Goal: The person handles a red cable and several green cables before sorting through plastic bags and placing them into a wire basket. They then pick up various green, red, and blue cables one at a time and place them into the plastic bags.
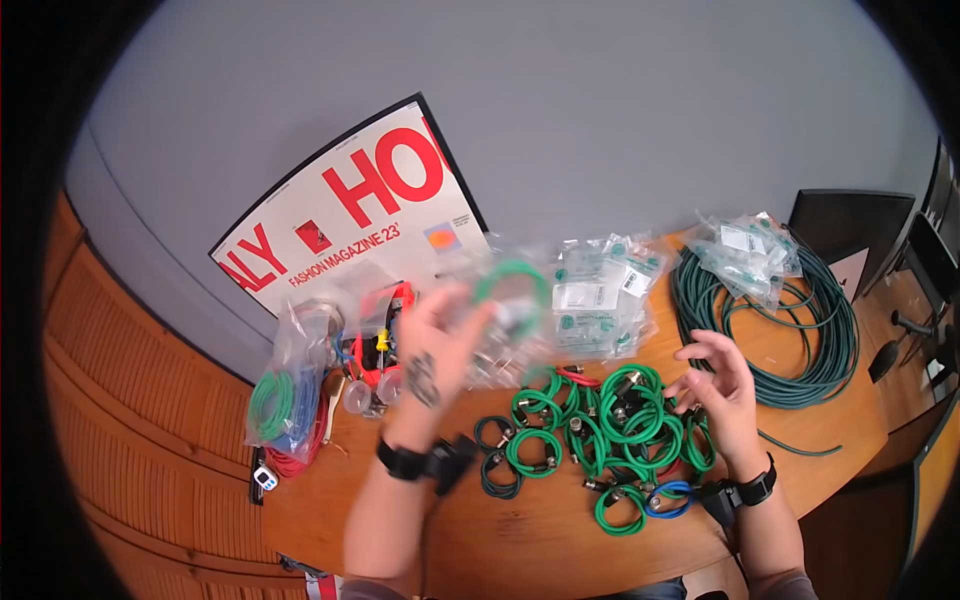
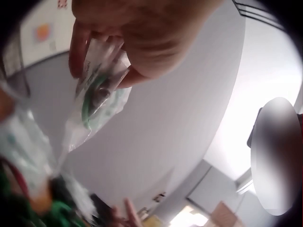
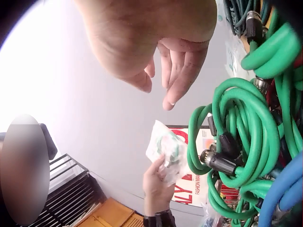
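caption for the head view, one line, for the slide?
Left hand lifts a clear bag holding a green cable coil above the wooden table; right hand hovers open over the loose green coils.

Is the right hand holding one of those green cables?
No, the right hand hovers with loose fingers above the green cable coils, holding nothing.

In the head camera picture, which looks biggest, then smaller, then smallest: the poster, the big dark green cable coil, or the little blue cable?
1. Poster, largest.
2. Dark green cable coil, somewhat smaller, though the fisheye edge may distort it.
3. Blue cable, clearly smallest.
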### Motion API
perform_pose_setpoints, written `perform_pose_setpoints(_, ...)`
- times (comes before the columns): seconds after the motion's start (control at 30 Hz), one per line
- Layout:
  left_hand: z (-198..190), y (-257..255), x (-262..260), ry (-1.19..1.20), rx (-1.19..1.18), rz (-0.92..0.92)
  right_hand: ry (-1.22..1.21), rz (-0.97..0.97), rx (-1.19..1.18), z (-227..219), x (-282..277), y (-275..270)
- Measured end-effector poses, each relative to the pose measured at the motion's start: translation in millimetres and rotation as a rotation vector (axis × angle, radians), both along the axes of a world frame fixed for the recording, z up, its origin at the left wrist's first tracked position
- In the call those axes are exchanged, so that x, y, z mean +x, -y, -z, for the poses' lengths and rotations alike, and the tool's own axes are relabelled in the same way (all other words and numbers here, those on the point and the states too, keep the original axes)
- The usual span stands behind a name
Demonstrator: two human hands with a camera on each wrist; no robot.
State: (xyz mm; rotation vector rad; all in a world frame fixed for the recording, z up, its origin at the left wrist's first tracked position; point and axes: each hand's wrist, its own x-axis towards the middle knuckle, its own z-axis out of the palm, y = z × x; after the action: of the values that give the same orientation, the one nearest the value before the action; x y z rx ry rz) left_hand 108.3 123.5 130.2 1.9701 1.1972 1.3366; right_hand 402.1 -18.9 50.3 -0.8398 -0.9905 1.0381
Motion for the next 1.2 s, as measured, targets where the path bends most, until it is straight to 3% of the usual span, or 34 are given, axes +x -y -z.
perform_pose_setpoints(0.1,-16.1,-54.1,-36.7,-0.125,-0.033,-0.135,-0.001,0.096,-0.043,-0.6,2.4,-2.4)
perform_pose_setpoints(0.17,-9.7,-85.1,-51.3,-0.555,0.012,-0.212,-0.011,0.112,-0.047,2.9,5.6,-3.9)
perform_pose_setpoints(0.3,9.7,-118.6,-43.8,-0.772,-0.102,-0.197,0.006,0.135,-0.068,1.0,6.5,-6.2)
perform_pose_setpoints(0.4,30.8,-140.0,-31.9,-1.188,0.019,-0.095,0.018,0.164,-0.072,4.9,9.7,-7.9)
perform_pose_setpoints(0.43,37.1,-147.3,-32.4,-1.185,0.017,-0.092,0.021,0.165,-0.078,5.9,11.0,-8.4)
perform_pose_setpoints(0.5,45.8,-160.0,-33.2,-1.383,0.228,0.156,0.025,0.171,-0.087,7.4,12.7,-9.5)
perform_pose_setpoints(0.67,71.7,-179.6,-44.1,-1.380,0.502,0.339,0.043,0.159,-0.109,10.9,16.1,-11.4)
perform_pose_setpoints(0.77,86.7,-186.6,-51.0,-1.469,0.367,0.336,0.054,0.135,-0.109,13.2,18.3,-12.4)
perform_pose_setpoints(0.83,81.6,-181.1,-51.1,-1.388,-0.019,0.443,0.047,0.126,-0.117,14.8,19.3,-12.7)
perform_pose_setpoints(0.9,76.3,-180.0,-49.9,-1.325,-0.134,0.452,0.042,0.118,-0.119,16.1,22.0,-14.1)
perform_pose_setpoints(1.0,30.2,-134.8,-39.0,-0.985,-0.201,0.367,0.073,0.043,-0.226,18.4,28.9,-18.6)
perform_pose_setpoints(1.03,23.8,-120.3,-38.9,-0.971,-0.197,0.368,0.087,0.045,-0.224,14.7,30.8,-20.7)
perform_pose_setpoints(1.1,20.1,-88.4,-44.6,-0.680,0.139,0.331,0.161,0.031,-0.303,5.6,34.8,-27.7)
perform_pose_setpoints(1.2,9.7,-18.1,-52.9,-0.503,0.069,0.273,0.352,-0.064,-0.282,-11.3,42.1,-59.5)
